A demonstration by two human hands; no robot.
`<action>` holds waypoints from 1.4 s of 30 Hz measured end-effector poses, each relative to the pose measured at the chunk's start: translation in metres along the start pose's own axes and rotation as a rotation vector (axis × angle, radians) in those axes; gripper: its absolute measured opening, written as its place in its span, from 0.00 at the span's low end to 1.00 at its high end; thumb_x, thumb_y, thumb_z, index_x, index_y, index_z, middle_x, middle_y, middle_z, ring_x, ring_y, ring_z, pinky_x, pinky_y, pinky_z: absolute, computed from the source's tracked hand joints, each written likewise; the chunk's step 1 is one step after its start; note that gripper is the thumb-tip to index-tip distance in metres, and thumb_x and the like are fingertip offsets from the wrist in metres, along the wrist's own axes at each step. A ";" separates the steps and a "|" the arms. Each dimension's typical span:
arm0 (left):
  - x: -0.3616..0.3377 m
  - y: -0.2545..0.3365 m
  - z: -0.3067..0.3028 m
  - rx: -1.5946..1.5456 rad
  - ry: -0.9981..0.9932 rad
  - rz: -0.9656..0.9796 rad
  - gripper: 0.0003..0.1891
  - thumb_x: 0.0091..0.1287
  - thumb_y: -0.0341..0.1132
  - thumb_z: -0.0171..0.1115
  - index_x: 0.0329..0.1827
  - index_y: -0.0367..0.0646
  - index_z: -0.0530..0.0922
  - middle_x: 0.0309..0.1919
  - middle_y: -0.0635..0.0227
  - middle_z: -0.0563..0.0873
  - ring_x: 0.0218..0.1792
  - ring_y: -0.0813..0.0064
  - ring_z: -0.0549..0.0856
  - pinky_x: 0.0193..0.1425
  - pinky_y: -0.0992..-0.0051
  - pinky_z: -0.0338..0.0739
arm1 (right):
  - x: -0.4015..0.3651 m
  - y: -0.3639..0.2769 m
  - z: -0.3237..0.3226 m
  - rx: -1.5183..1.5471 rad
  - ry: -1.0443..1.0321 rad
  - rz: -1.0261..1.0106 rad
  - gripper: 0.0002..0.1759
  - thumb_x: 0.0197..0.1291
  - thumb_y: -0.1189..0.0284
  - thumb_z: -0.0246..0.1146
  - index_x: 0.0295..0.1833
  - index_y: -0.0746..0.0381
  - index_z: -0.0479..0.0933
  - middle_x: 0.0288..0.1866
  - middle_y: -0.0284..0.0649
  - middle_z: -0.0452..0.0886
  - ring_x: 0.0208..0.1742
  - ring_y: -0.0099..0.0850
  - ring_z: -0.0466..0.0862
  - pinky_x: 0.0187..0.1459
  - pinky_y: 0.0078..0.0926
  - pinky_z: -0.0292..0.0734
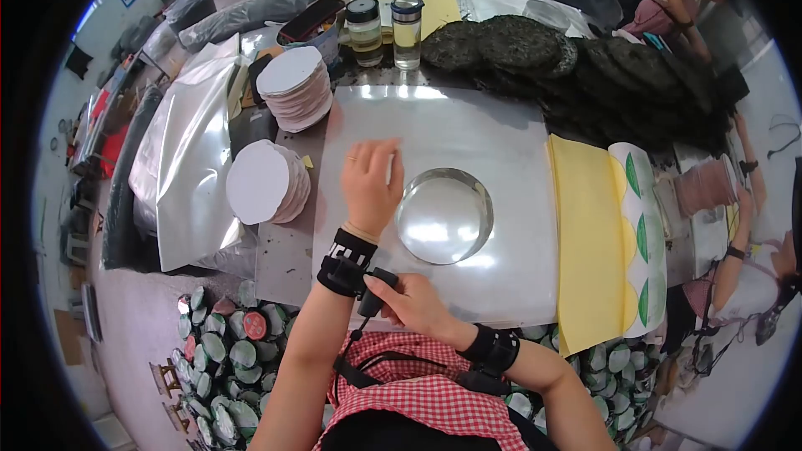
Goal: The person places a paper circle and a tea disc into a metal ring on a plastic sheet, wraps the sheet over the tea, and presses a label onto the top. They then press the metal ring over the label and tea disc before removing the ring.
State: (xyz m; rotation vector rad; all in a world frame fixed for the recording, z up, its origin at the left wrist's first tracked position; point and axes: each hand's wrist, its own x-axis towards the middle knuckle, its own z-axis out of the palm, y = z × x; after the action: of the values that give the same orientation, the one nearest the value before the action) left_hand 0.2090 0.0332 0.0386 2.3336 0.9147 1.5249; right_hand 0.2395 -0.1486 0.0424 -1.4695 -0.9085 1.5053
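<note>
My left hand (pixel 372 184) is over the shiny metal sheet (pixel 493 134), palm down, with loosely stretched fingers and nothing in them. Around that wrist goes a black band (pixel 349 255) with white lettering. My right hand (pixel 413 301) is closed on a small black device (pixel 378 291) with a cord, held against the left wristband. A round metal ring (pixel 487 221) lies on the sheet just right of my left hand. Left of the sheet are two stacks of white paper discs, one farther back (pixel 294 88) and one nearer (pixel 266 184).
Dark round seaweed sheets (pixel 522 46) are heaped at the back right. Two lidded jars, one black-capped (pixel 365 33) and one taller (pixel 407 33), stand behind the metal sheet. Yellow paper (pixel 585 242) lies right. Round green packets (pixel 242 355) fill the area below. Co-workers (pixel 681 0) sit at right.
</note>
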 end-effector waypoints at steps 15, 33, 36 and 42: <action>-0.074 -0.084 -0.162 -0.208 -0.960 -0.146 0.07 0.52 0.36 0.76 0.29 0.49 0.84 0.39 0.67 0.79 0.46 0.60 0.77 0.51 0.63 0.70 | -0.004 0.031 -0.110 -0.840 0.498 -0.769 0.28 0.55 0.52 0.75 0.53 0.62 0.82 0.57 0.53 0.82 0.48 0.44 0.85 0.49 0.35 0.82; -0.023 -0.028 -0.165 -0.170 -0.911 0.080 0.02 0.59 0.30 0.68 0.33 0.46 0.82 0.40 0.66 0.82 0.44 0.59 0.81 0.49 0.65 0.78 | 0.015 0.084 -0.085 -0.355 0.098 -0.472 0.25 0.47 0.56 0.80 0.41 0.62 0.80 0.79 0.67 0.55 0.76 0.60 0.65 0.70 0.49 0.70; -0.080 -0.034 -0.167 -0.093 -1.192 0.302 0.07 0.55 0.32 0.72 0.35 0.47 0.82 0.40 0.68 0.82 0.46 0.61 0.82 0.52 0.63 0.78 | 0.029 0.050 -0.124 -0.814 0.529 -0.380 0.23 0.56 0.58 0.76 0.51 0.59 0.80 0.80 0.63 0.54 0.77 0.55 0.66 0.71 0.47 0.68; -0.028 -0.059 -0.162 0.250 -0.741 0.107 0.14 0.59 0.34 0.69 0.48 0.43 0.82 0.53 0.61 0.84 0.59 0.58 0.81 0.61 0.61 0.76 | -0.031 0.115 -0.118 -0.868 0.448 -0.503 0.35 0.61 0.68 0.68 0.74 0.55 0.68 0.77 0.58 0.63 0.77 0.54 0.65 0.75 0.46 0.64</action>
State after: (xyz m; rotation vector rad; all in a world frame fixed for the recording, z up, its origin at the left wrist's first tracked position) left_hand 0.0363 0.0380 0.0608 2.8217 0.8071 0.4745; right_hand 0.3480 -0.2289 -0.0565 -1.8551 -1.5867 0.3616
